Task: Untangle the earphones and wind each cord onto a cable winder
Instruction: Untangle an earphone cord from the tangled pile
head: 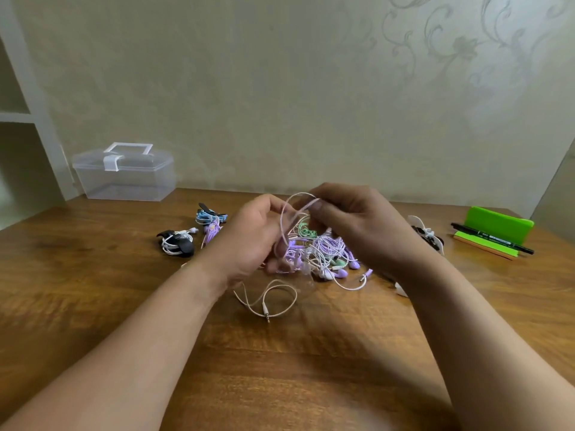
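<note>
My left hand point(255, 234) and right hand point(351, 222) both pinch a thin pale pink earphone cord point(282, 222), raised as an upright loop just above the tangled heap of purple, green and white earphones point(329, 247) on the brown wooden table point(93, 290). Its metal jack point(266, 312) lies nearer me, tip pointing my way. The black marker's point(494, 239) print is too small to read.

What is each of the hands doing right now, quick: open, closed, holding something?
Left hand: closed, gripping the pale pink cord.
Right hand: closed, pinching the same cord's loop above the tangled pile.
</note>
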Demonstrator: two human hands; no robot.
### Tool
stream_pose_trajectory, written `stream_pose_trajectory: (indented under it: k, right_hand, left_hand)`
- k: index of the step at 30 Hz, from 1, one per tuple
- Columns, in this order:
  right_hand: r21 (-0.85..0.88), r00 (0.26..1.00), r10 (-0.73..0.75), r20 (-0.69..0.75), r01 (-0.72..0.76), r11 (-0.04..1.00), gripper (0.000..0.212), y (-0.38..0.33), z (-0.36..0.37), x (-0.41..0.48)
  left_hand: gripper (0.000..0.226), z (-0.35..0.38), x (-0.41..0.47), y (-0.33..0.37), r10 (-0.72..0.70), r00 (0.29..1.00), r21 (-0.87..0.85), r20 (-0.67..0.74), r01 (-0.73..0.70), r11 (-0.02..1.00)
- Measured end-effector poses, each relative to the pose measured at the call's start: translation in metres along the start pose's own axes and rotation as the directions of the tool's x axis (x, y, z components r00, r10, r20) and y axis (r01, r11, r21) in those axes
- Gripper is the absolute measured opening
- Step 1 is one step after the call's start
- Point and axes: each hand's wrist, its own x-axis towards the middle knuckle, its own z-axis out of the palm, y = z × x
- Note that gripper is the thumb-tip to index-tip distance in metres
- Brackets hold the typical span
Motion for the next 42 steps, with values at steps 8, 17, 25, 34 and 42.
stream_pose_trajectory:
  k: [8, 17, 25, 34, 42]
  right_hand:
    - [0.344, 0.998, 0.048, 0.033, -0.057, 0.937, 0.047, 0.003, 0.007, 0.002]
    - [0.676, 0.980, 0.196, -0.035, -0.121, 0.727, 0.048, 0.018, -0.001, 0.011]
    - [0.133, 0.954, 0.215, -0.211, -0.190, 0.973, 0.020, 0.028, -0.005, 0.007]
    - [0.366, 0.939, 0.215, 0.267, -0.306, 0.879, 0.029, 0.023, 0.003, 0.003]
    - [0.244, 0.971, 0.234, -0.059, -0.213, 0.946, 0.024, 0.027, 0.000, 0.008]
  left_hand:
    - [0.032, -0.004, 0.002, -0.012, 0.307, 0.944, 0.398, 0.125, -0.331, 0.856]
    - [0.022, -0.007, -0.007, 0.011, 0.029, 0.982, -0.107, 0.184, -0.009, 0.994]
    - [0.020, -0.002, -0.007, 0.007, -0.042, 0.955, -0.187, 0.292, 0.100, 0.977]
    - [0.022, -0.006, -0.002, 0.006, 0.000, 0.987, -0.152, 0.160, 0.025, 0.988]
    - [0.028, 0.002, -0.010, 0.004, -0.087, 0.904, -0.145, 0.419, 0.161, 0.976]
